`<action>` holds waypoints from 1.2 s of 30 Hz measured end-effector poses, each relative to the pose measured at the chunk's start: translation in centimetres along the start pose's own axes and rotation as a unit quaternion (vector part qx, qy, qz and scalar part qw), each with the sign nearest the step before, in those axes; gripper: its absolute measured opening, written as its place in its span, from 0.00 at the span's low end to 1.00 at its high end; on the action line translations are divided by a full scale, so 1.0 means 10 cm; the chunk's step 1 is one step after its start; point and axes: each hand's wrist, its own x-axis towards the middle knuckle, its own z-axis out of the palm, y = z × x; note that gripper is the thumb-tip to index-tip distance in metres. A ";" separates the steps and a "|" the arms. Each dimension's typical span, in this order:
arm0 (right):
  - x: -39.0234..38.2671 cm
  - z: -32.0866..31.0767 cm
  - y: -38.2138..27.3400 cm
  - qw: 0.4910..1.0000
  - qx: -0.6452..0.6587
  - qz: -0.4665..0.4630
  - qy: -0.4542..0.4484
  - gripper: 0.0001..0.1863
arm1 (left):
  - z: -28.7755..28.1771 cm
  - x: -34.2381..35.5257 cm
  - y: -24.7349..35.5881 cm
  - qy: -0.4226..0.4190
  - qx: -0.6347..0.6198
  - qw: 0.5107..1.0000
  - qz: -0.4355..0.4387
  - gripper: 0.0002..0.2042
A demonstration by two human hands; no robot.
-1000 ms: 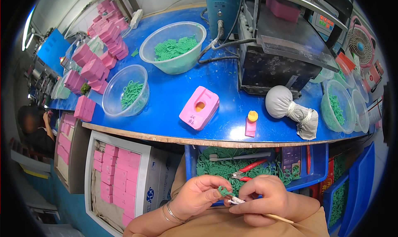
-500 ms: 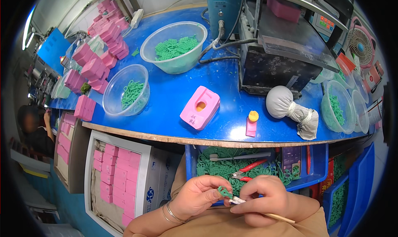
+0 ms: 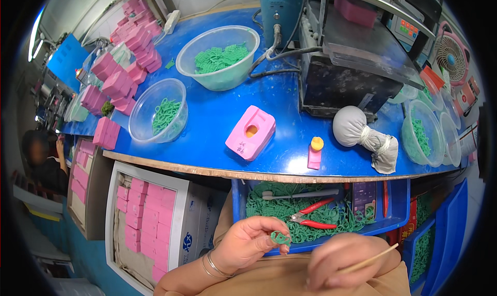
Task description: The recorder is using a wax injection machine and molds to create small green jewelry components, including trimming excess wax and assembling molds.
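Observation:
My left hand [image 3: 248, 247], with two thin bangles at its wrist, pinches a small green openwork piece [image 3: 280, 238] between thumb and fingers above my lap. To its right, my right hand [image 3: 344, 257] is closed round a thin wooden stick [image 3: 374, 257] and smeared by motion; the stick's far end is hidden. Just beyond both hands, a blue drawer tray [image 3: 401, 224] holds a heap of green openwork pieces [image 3: 269, 205]. On the heap lie red-handled cutting pliers [image 3: 317, 224] and a white toothbrush [image 3: 300, 195].
On the blue table [image 3: 207, 135] stand a pink mould block [image 3: 248, 146], a small pink block with yellow knob [image 3: 315, 153], a tied cloth pouch [image 3: 357, 130], bowls [image 3: 217, 81] of green pieces and a black machine [image 3: 347, 81]. Pink blocks [image 3: 116, 86] are stacked left; a person [image 3: 49, 156] sits far left.
My right hand has drawn back to the right from the green piece, taking the stick along and tilting it upward. The pliers show more fully. My left hand has hardly moved.

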 end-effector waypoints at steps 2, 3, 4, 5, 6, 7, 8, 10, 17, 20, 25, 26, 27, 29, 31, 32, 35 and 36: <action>-0.03 0.07 -0.05 0.960 -0.186 0.024 0.209 0.08 | 0.00 0.00 0.00 -0.004 0.003 1.000 -0.002 0.08; -0.02 0.08 -0.02 0.943 -0.246 0.013 0.224 0.09 | 0.00 0.00 0.00 -0.009 0.005 1.000 0.002 0.08; -0.01 0.10 -0.01 0.943 -0.247 0.013 0.224 0.09 | 0.00 0.00 0.01 -0.007 0.000 1.000 -0.004 0.08; -0.01 0.12 0.01 0.926 -0.295 0.002 0.238 0.10 | 0.00 0.00 0.01 -0.005 -0.007 1.000 -0.012 0.08; 0.00 0.13 0.04 0.906 -0.342 -0.009 0.251 0.11 | 0.01 0.00 0.01 -0.004 -0.005 1.000 -0.010 0.08; 0.01 0.13 0.08 0.906 -0.341 -0.009 0.251 0.11 | 0.01 0.00 0.01 -0.003 -0.004 1.000 -0.010 0.08; 0.02 0.13 0.13 0.890 -0.372 -0.039 0.261 0.11 | 0.02 0.00 0.01 -0.002 -0.006 1.000 -0.014 0.08; 0.03 0.12 0.18 0.872 -0.402 -0.069 0.272 0.11 | 0.02 0.01 0.01 -0.005 0.001 1.000 -0.011 0.08; 0.03 0.11 0.23 0.853 -0.437 -0.098 0.270 0.09 | -0.05 0.02 0.02 -0.063 0.008 0.998 -0.012 0.10; 0.03 0.11 0.23 0.860 -0.423 -0.085 0.271 0.08 | -0.07 0.03 0.01 -0.071 0.001 0.997 -0.010 0.11; 0.03 0.12 0.23 0.877 -0.365 -0.067 0.305 0.08 | -0.02 0.02 0.02 -0.053 0.006 0.999 -0.007 0.09; 0.03 0.12 0.23 0.880 -0.358 -0.065 0.306 0.07 | 0.00 0.02 0.02 -0.022 0.014 1.000 -0.015 0.08; 0.03 0.12 0.23 0.884 -0.344 -0.065 0.311 0.06 | 0.01 0.02 0.03 -0.022 0.014 1.000 -0.009 0.08; 0.04 0.11 0.23 0.883 -0.350 -0.062 0.307 0.06 | 0.02 0.02 0.04 -0.021 0.015 1.000 -0.007 0.08; 0.04 0.11 0.23 0.883 -0.350 -0.059 0.307 0.06 | 0.03 0.03 0.04 -0.024 0.017 1.000 -0.003 0.08; 0.04 0.11 0.22 0.884 -0.349 -0.057 0.305 0.06 | 0.03 0.03 0.04 -0.023 0.017 1.000 -0.005 0.08; 0.04 0.11 0.23 0.886 -0.345 -0.052 0.305 0.06 | 0.02 0.03 0.04 -0.023 0.016 1.000 -0.007 0.08; 0.04 0.11 0.23 0.888 -0.337 -0.050 0.307 0.06 | 0.02 0.03 0.04 -0.022 0.019 1.000 -0.003 0.08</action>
